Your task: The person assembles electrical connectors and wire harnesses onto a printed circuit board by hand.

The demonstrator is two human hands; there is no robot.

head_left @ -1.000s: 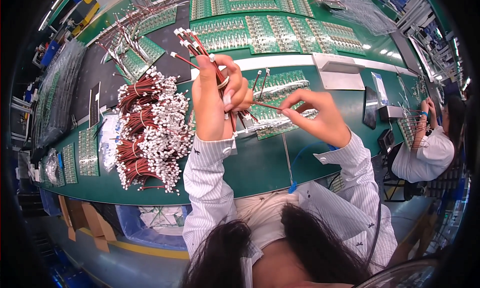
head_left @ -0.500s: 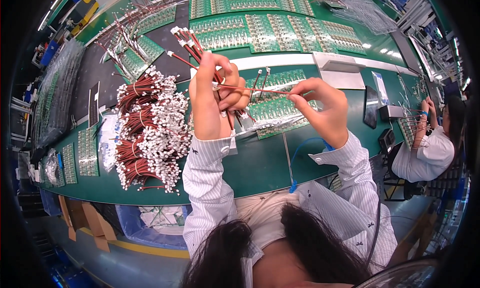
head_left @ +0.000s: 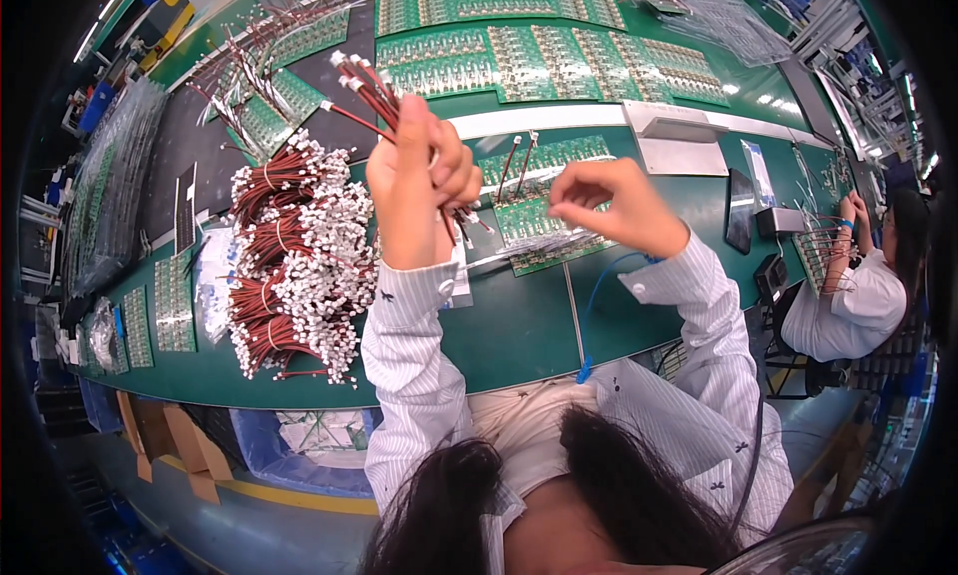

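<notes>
- Inside the left hand (head_left: 424,176), closed round it, we find a bunch of red and dark wires (head_left: 377,98), white connectors (head_left: 337,57) fanned above the fist, presumably to keep the ends separate.
- Right of that bunch, we record the right hand (head_left: 621,206), apart from the left, fingers curled over a green circuit board (head_left: 519,226); we cannot tell whether its fingertips meet on anything.
- Left of both hands, we note a pile of bunched wires (head_left: 299,266) on the surface (head_left: 499,351), probably placed there for easy reach.
</notes>
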